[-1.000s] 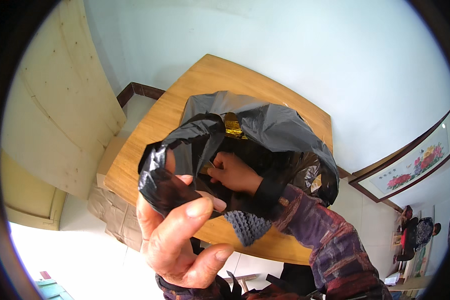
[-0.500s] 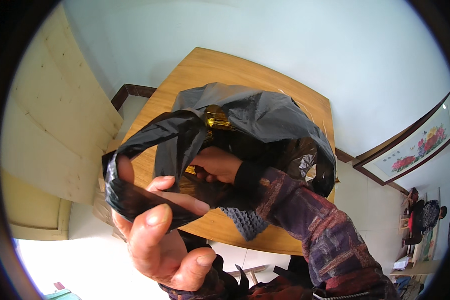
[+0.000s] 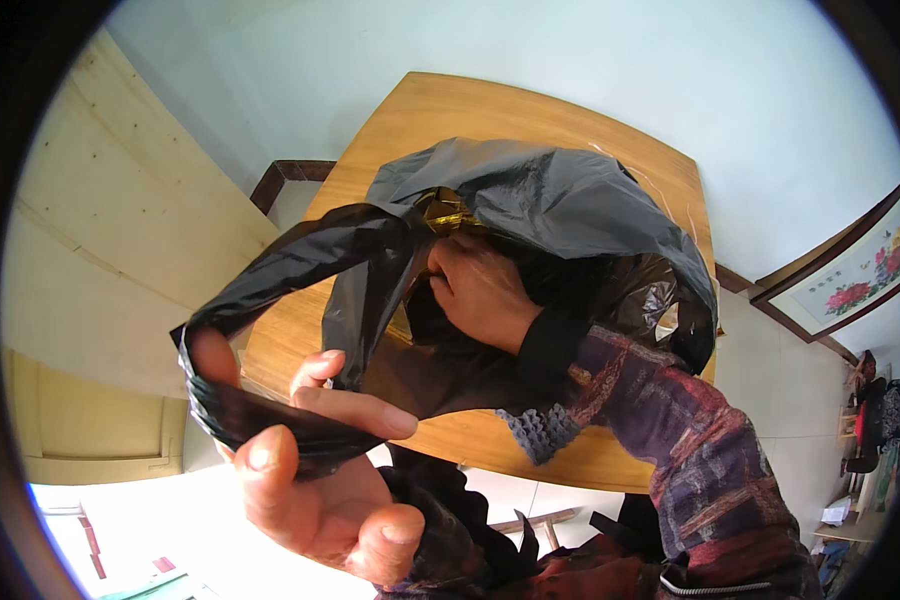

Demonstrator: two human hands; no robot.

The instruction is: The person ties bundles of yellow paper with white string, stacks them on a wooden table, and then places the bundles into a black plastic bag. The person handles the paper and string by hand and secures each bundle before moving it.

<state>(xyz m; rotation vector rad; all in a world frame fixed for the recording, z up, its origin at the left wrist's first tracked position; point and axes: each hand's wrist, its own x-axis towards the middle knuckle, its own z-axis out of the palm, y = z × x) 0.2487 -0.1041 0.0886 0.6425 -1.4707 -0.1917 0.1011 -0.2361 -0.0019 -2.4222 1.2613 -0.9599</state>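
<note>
A black plastic bag (image 3: 550, 195) lies with its mouth open toward me on the wooden table (image 3: 440, 100). My left hand (image 3: 315, 500) holds one handle loop of the bag out to the left, with its fingers hooked through the loop and the thumb apart. Deep in the bag's mouth is my right hand (image 3: 485, 295), its fingers curled beside shiny gold foil (image 3: 448, 215). Whatever those fingertips hold is hidden. A grey knitted cloth (image 3: 540, 432) shows under the bag at the table's near edge.
Pale wooden boards (image 3: 120, 200) stand left of the table. A light blue wall rises behind it. To the right hangs a framed flower picture (image 3: 850, 280), and a person (image 3: 875, 415) is farther off. A thin pale string (image 3: 660, 190) lies at the table's far right.
My right hand has moved up inside the bag toward the gold foil at its upper edge. My left hand has drawn the handle loop slightly left, stretching it wider. The view has shifted.
</note>
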